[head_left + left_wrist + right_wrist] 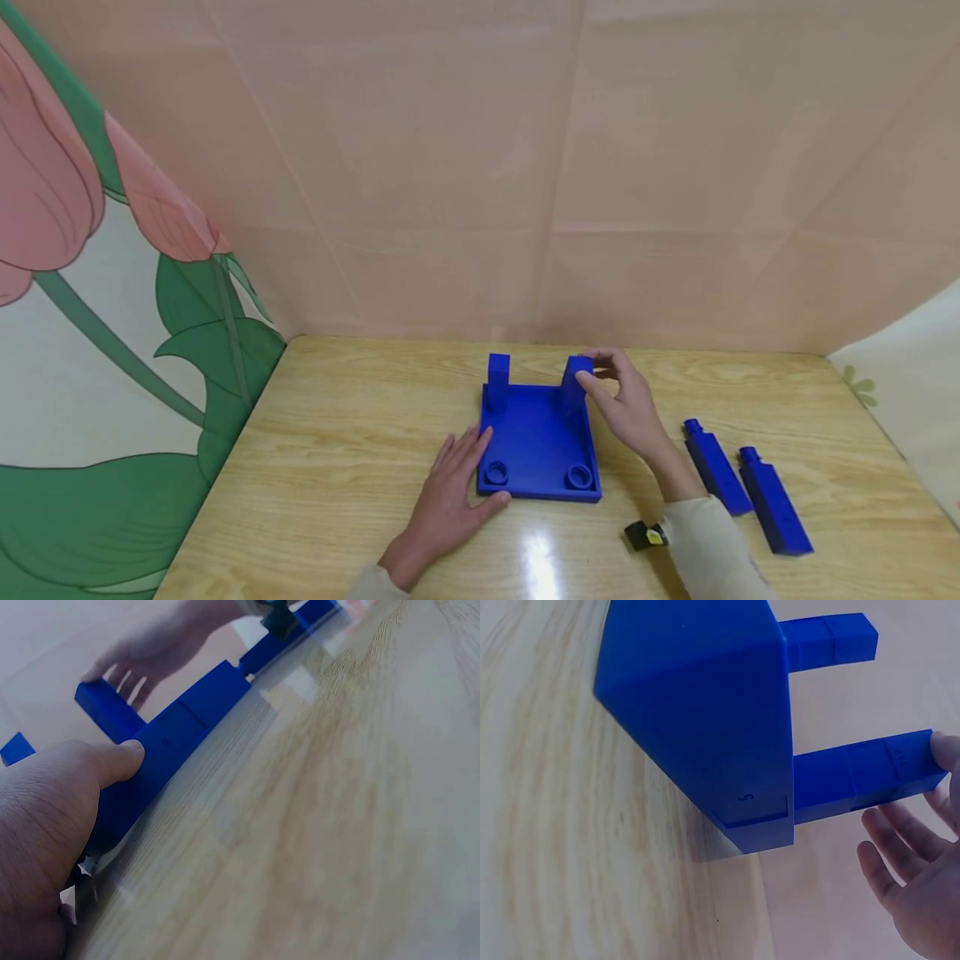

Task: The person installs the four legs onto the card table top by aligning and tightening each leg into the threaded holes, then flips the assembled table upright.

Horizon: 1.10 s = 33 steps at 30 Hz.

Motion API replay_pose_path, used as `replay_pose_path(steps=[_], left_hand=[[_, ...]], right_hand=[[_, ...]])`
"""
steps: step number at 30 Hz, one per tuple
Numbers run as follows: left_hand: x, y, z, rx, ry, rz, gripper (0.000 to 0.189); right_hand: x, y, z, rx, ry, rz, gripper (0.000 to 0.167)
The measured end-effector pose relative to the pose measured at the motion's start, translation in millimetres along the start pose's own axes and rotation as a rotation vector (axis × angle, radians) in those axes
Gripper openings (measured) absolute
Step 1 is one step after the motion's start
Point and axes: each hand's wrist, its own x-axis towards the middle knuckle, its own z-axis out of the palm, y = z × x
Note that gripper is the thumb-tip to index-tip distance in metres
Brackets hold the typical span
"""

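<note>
A square blue plastic base with a raised rim lies on the table. Two blue square legs stand upright at its far corners, a left leg and a right leg. Round threaded sockets show at its two near corners. My right hand pinches the top of the right leg between thumb and fingers; in the right wrist view this leg meets the base. My left hand rests against the near left corner, fingers straight along the left side, thumb on the front wall.
Two more blue legs, one nearer and one farther right, lie on the wooden table with threaded ends pointing away. A black strap piece sits by the right sleeve. A pinkish cloth hangs behind the table.
</note>
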Motion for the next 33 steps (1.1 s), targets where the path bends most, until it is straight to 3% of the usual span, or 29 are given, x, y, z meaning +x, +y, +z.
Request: replay_pose_path(steps=[14, 25, 33], left_hand=[[0.7, 2.9, -0.6, 0.001, 0.011, -0.007, 0.092], [-0.8, 2.7, 0.1, 0.017, 0.012, 0.001, 0.092], [-1.3, 1.6, -1.4, 0.008, 0.015, 0.015, 0.092]], right_hand=[[-2.1, -3.9, 9.9, -0.030, 0.083, -0.038, 0.030], [-3.3, -7.7, 11.1, -0.005, 0.090, -0.028, 0.027], [-4.4, -7.0, 12.0, 0.034, 0.123, -0.082, 0.043]])
